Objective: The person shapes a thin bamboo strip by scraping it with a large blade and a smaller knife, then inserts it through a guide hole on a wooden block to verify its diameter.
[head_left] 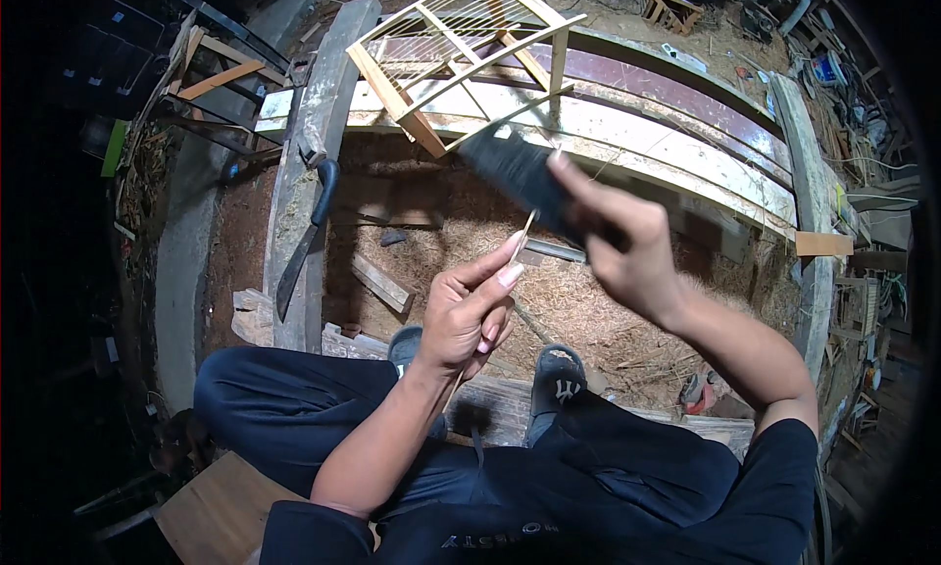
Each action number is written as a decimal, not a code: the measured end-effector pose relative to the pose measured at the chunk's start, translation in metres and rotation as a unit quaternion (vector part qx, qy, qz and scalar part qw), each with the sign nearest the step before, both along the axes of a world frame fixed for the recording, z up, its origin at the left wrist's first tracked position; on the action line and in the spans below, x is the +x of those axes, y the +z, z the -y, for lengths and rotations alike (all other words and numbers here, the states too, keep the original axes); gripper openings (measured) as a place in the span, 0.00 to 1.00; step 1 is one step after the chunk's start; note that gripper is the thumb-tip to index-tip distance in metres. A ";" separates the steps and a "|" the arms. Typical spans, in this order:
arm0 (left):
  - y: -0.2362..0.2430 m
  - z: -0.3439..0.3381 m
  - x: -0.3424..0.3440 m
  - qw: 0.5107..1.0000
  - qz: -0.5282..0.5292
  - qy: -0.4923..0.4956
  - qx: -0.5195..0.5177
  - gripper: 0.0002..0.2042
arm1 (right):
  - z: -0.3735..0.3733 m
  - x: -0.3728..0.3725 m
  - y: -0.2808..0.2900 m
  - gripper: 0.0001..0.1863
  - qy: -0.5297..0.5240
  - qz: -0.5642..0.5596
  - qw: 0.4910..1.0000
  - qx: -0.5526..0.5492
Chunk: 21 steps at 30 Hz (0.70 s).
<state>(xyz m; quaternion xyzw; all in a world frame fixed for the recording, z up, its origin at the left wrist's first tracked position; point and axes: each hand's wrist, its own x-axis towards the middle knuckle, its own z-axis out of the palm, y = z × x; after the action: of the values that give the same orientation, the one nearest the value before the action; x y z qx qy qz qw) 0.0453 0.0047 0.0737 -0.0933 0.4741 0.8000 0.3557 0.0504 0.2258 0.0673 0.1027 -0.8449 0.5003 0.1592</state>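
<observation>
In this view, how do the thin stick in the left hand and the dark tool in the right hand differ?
The thin stick is pale and yellowish, while the dark tool looks nearly black. The thin stick is slender; the dark tool is much broader. The thin stick, in the left hand, shows fairly clearly; the dark tool, in the right hand, is blurred. Both are hand-held.

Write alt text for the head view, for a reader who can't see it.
The left hand pinches a thin stick while the right hand holds a broad dark tool, blurred, near the stick's upper end. Beyond both hands, a wooden frame with thin bars rests on planks; pale shavings litter the ground.
</observation>
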 end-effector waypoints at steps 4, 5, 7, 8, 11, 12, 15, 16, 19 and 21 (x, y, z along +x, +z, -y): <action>-0.010 0.003 -0.001 0.999 0.019 0.018 -0.027 0.18 | 0.012 0.010 0.006 0.44 0.059 0.020 0.998 0.006; -0.009 0.006 -0.001 1.000 0.006 0.005 0.011 0.19 | 0.008 0.003 0.003 0.43 0.024 0.005 1.000 -0.013; -0.007 0.006 -0.001 0.999 -0.007 -0.009 0.050 0.20 | 0.000 -0.010 0.003 0.38 -0.049 -0.011 0.998 -0.044; -0.004 0.005 0.000 0.999 -0.005 -0.010 0.049 0.20 | 0.001 -0.006 0.005 0.38 -0.050 -0.011 0.998 -0.044; -0.010 0.008 0.002 0.998 -0.001 -0.013 0.056 0.20 | 0.004 0.002 0.004 0.35 -0.038 0.045 0.998 -0.026; -0.012 0.008 0.002 0.998 0.003 -0.014 0.062 0.20 | 0.002 0.001 0.000 0.35 -0.039 0.044 0.998 -0.026; -0.007 0.005 0.002 0.999 -0.013 -0.017 0.038 0.19 | -0.005 -0.008 -0.007 0.35 -0.041 -0.026 0.997 -0.060; -0.007 0.006 0.001 0.999 -0.012 -0.017 0.038 0.19 | -0.003 -0.005 -0.003 0.35 -0.041 -0.025 0.997 -0.061; -0.005 0.007 0.000 0.999 -0.015 -0.019 0.033 0.19 | 0.000 0.002 0.009 0.36 -0.029 0.085 0.995 -0.032; -0.007 0.004 0.001 0.999 -0.008 -0.016 0.039 0.19 | -0.005 -0.003 0.000 0.36 -0.031 0.046 0.998 -0.036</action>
<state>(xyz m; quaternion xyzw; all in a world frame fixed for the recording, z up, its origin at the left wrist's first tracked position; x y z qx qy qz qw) 0.0463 0.0005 0.0666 -0.0654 0.4468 0.8128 0.3682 0.0471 0.2304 0.0672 0.0471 -0.8356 0.5294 0.1391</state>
